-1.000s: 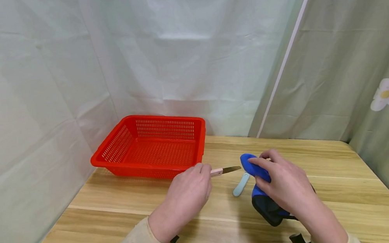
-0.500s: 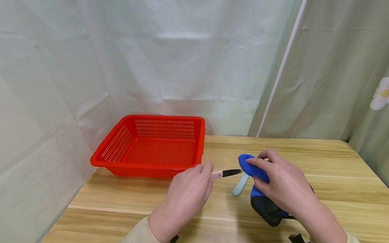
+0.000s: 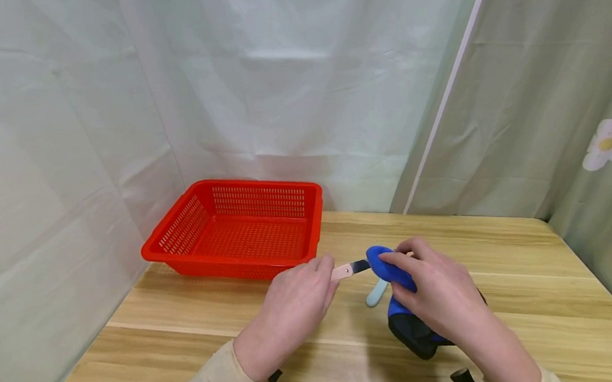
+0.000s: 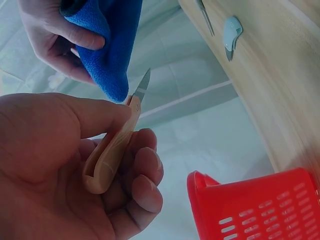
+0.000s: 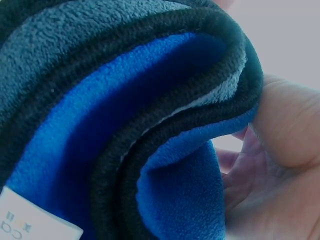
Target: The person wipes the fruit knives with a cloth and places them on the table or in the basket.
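The knife's pink handle (image 3: pixel 343 272) sits within the left hand's (image 3: pixel 298 293) curled fingers; just right of that grip, the right hand (image 3: pixel 439 279) pinches a folded blue cloth (image 3: pixel 394 273), which now overlaps the blade (image 3: pixel 360 266), bare half a second ago, so cloth and steel lie together. The cloth's white label (image 5: pixel 35 220), left of the right-hand grip, shows only cut-off letters, too partial to read.

A white label (image 5: pixel 47 222) on the blue-and-gray plush cloth (image 5: pixel 187 187) bears lettering resembling "ca," cut off at the right wrist view's edge; a small mark beside it is illegible.
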`<state>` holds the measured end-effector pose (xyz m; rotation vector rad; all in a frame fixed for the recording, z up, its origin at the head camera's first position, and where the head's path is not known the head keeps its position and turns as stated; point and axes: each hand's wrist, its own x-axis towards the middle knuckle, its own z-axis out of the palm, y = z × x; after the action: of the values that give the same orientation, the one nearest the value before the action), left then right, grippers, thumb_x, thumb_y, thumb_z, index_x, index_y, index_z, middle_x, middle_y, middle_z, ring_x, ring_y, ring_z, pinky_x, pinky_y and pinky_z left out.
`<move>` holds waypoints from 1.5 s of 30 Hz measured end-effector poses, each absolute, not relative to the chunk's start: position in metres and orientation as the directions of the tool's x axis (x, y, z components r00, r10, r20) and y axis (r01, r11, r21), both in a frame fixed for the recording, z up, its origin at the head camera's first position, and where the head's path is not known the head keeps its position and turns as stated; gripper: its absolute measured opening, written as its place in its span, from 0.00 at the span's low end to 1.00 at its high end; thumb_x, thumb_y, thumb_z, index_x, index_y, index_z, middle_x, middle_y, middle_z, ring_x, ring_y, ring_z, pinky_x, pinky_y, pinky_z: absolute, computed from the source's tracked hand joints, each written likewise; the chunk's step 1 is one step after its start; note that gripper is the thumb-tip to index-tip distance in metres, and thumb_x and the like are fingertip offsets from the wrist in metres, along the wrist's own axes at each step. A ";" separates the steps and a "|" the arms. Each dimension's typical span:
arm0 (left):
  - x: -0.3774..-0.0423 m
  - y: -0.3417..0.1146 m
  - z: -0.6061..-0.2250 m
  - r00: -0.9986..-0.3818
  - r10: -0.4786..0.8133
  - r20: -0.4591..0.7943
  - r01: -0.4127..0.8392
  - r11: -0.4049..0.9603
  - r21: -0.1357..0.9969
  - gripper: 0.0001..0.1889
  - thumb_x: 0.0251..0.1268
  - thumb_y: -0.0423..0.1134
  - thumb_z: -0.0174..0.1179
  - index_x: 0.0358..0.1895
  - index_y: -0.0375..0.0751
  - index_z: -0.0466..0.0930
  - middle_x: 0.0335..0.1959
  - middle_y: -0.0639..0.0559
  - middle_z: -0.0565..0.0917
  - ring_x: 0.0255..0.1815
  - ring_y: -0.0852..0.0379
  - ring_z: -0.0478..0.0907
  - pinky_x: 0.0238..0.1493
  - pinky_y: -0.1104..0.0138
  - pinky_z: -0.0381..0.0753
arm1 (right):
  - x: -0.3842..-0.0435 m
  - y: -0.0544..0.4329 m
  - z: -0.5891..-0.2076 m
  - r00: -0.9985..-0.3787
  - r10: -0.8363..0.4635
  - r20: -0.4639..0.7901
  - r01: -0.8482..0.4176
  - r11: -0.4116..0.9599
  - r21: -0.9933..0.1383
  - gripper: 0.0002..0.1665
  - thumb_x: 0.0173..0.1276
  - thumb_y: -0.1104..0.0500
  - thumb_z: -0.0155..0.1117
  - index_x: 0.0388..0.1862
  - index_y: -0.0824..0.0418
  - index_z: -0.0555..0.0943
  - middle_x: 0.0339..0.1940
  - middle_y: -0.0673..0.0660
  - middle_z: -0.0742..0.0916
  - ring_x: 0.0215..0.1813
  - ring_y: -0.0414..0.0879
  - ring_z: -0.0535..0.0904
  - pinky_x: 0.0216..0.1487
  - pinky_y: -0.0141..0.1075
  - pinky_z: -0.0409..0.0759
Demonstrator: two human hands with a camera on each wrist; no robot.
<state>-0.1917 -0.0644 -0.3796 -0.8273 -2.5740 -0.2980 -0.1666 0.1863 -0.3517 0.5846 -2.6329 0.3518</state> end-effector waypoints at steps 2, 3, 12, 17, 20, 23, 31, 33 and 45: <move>-0.192 -0.064 -0.379 -0.740 0.506 0.442 0.595 0.799 0.082 0.15 0.78 0.43 0.72 0.41 0.42 0.73 0.23 0.56 0.67 0.19 0.58 0.65 0.19 0.70 0.63 | -0.166 0.184 -0.353 -0.815 -0.362 0.452 -0.467 0.872 -0.145 0.27 0.62 0.62 0.85 0.61 0.52 0.92 0.54 0.55 0.86 0.42 0.50 0.87 0.39 0.48 0.88; -0.192 -0.064 -0.379 -0.744 0.506 0.437 0.595 0.799 0.087 0.15 0.79 0.43 0.71 0.42 0.42 0.73 0.23 0.56 0.67 0.19 0.58 0.65 0.19 0.70 0.64 | -0.166 0.183 -0.353 -0.812 -0.368 0.452 -0.473 0.870 -0.141 0.27 0.62 0.62 0.86 0.61 0.52 0.92 0.54 0.55 0.86 0.42 0.50 0.88 0.39 0.48 0.88; -0.189 -0.064 -0.378 -0.734 0.517 0.441 0.611 0.786 0.096 0.15 0.79 0.44 0.70 0.44 0.41 0.74 0.25 0.56 0.68 0.20 0.59 0.66 0.19 0.70 0.66 | -0.161 0.177 -0.355 -0.813 -0.394 0.429 -0.487 0.864 -0.129 0.30 0.62 0.61 0.87 0.64 0.49 0.91 0.57 0.54 0.85 0.47 0.51 0.87 0.44 0.49 0.88; -0.188 -0.063 -0.379 -0.717 0.521 0.463 0.621 0.779 0.085 0.15 0.79 0.44 0.71 0.42 0.41 0.74 0.25 0.56 0.68 0.20 0.59 0.66 0.19 0.70 0.67 | -0.159 0.175 -0.356 -0.812 -0.403 0.422 -0.497 0.856 -0.140 0.30 0.61 0.60 0.88 0.63 0.49 0.91 0.58 0.54 0.86 0.50 0.52 0.88 0.51 0.55 0.88; -0.188 -0.063 -0.379 -0.712 0.523 0.468 0.626 0.775 0.085 0.15 0.79 0.44 0.71 0.42 0.41 0.74 0.25 0.56 0.68 0.20 0.60 0.66 0.20 0.70 0.67 | -0.159 0.174 -0.356 -0.822 -0.394 0.411 -0.489 0.859 -0.155 0.31 0.61 0.60 0.88 0.63 0.48 0.91 0.58 0.53 0.86 0.50 0.52 0.88 0.54 0.59 0.87; -0.187 -0.063 -0.379 -0.711 0.525 0.469 0.628 0.774 0.086 0.15 0.79 0.44 0.71 0.42 0.41 0.74 0.25 0.57 0.68 0.20 0.60 0.66 0.20 0.71 0.67 | -0.159 0.174 -0.356 -0.827 -0.391 0.404 -0.484 0.860 -0.159 0.31 0.61 0.60 0.88 0.63 0.48 0.91 0.58 0.53 0.85 0.49 0.52 0.88 0.52 0.58 0.87; -0.188 -0.062 -0.379 -0.718 0.524 0.458 0.623 0.777 0.087 0.15 0.79 0.44 0.71 0.42 0.41 0.75 0.26 0.57 0.68 0.19 0.60 0.65 0.19 0.71 0.66 | -0.161 0.174 -0.357 -0.836 -0.383 0.394 -0.472 0.867 -0.158 0.30 0.61 0.59 0.88 0.63 0.49 0.91 0.58 0.54 0.86 0.49 0.53 0.88 0.49 0.54 0.88; -0.188 -0.062 -0.379 -0.722 0.524 0.453 0.620 0.780 0.086 0.15 0.79 0.44 0.71 0.43 0.41 0.75 0.26 0.57 0.69 0.20 0.60 0.65 0.19 0.71 0.66 | -0.161 0.175 -0.357 -0.830 -0.387 0.401 -0.478 0.865 -0.155 0.30 0.61 0.60 0.88 0.63 0.50 0.91 0.58 0.54 0.86 0.48 0.52 0.88 0.48 0.54 0.88; -0.189 -0.061 -0.377 -0.743 0.517 0.425 0.599 0.797 0.080 0.13 0.80 0.45 0.69 0.45 0.41 0.76 0.25 0.56 0.70 0.20 0.59 0.66 0.20 0.71 0.66 | -0.167 0.182 -0.358 -0.825 -0.378 0.419 -0.474 0.868 -0.150 0.29 0.62 0.62 0.86 0.63 0.51 0.91 0.57 0.56 0.86 0.45 0.51 0.88 0.43 0.50 0.88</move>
<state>-0.1887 -0.0614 -0.3769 -0.8434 -2.6004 -0.2973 -0.1667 0.1819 -0.3580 0.6312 -2.6594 0.3500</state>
